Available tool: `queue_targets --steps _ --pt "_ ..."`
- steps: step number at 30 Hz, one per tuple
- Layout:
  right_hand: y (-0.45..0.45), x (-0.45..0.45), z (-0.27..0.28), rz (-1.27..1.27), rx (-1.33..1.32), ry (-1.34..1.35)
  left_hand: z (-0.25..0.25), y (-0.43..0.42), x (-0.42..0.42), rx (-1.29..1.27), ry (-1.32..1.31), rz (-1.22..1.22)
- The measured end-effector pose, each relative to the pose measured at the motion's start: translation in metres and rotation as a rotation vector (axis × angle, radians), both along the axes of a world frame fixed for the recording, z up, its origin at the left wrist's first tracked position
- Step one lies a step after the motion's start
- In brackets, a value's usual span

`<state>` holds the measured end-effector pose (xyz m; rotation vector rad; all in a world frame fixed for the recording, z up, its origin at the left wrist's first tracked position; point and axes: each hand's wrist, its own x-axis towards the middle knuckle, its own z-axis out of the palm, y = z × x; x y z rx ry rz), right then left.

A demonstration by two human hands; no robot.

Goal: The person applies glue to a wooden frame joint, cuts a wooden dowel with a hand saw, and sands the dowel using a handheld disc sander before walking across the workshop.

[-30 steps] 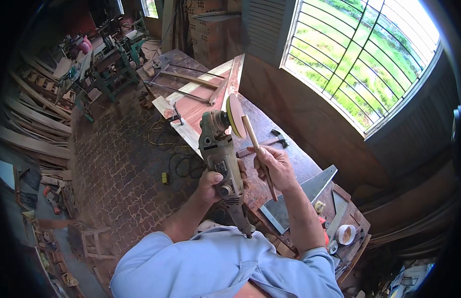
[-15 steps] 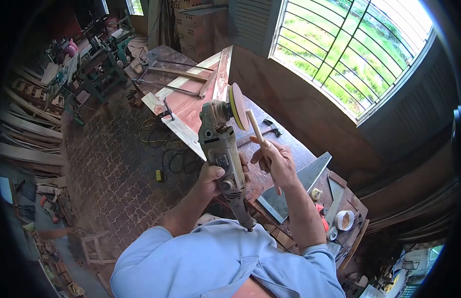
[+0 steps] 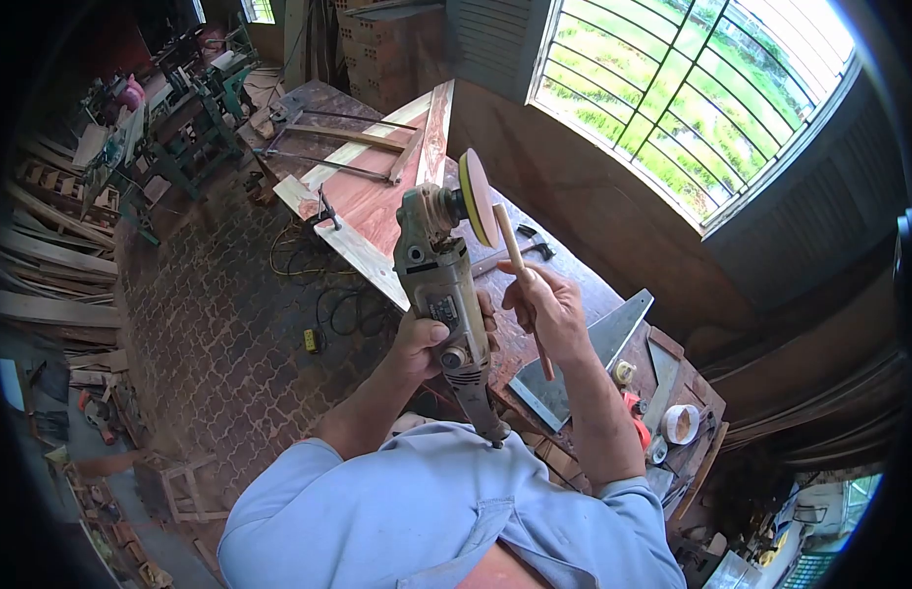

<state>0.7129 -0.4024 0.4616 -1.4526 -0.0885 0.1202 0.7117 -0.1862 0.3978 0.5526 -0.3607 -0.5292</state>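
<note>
My left hand is wrapped round the body of an angle grinder. The tool stands nearly upright, its rear end against my shirt. On its head sits a round sanding disc with a yellow-edged backing pad, turned to the right. My right hand grips a slim wooden stick, its upper end close to the disc's face; whether they touch I cannot tell. Behind the stick, a hammer lies on the workbench.
A wooden panel with clamps lies at the bench's far end. A metal plate, a tape roll and a red tool are at the near right. A cable trails on the brick floor beside a yellow socket block. A barred window is behind.
The stick's upper end and the disc sit slightly higher and further right in view. Both hands keep their grips. The whole view has shifted a little.
</note>
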Motion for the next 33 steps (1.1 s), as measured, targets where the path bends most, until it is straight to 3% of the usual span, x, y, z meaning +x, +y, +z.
queue_targets --steps 5,12,17,21,23,33 --pt "0.006 -0.006 0.0 -0.077 -0.151 -0.057 0.002 -0.001 -0.002 -0.024 0.015 0.015" --pt "0.008 -0.002 -0.002 -0.031 -0.017 -0.028 0.004 0.001 -0.001 -0.03 0.015 0.054" --pt "0.013 -0.004 0.003 -0.081 -0.187 -0.067 0.002 0.003 0.001 -0.043 0.013 0.019" --pt "0.015 -0.001 -0.001 -0.053 -0.182 -0.109 0.002 0.005 0.001 -0.035 0.018 0.026" --pt "0.018 0.0 0.0 -0.03 0.005 -0.057 0.001 0.006 0.001 -0.041 0.021 0.045" --pt "0.026 -0.001 0.005 -0.068 -0.208 -0.107 -0.006 0.013 0.001 -0.045 0.016 0.018"
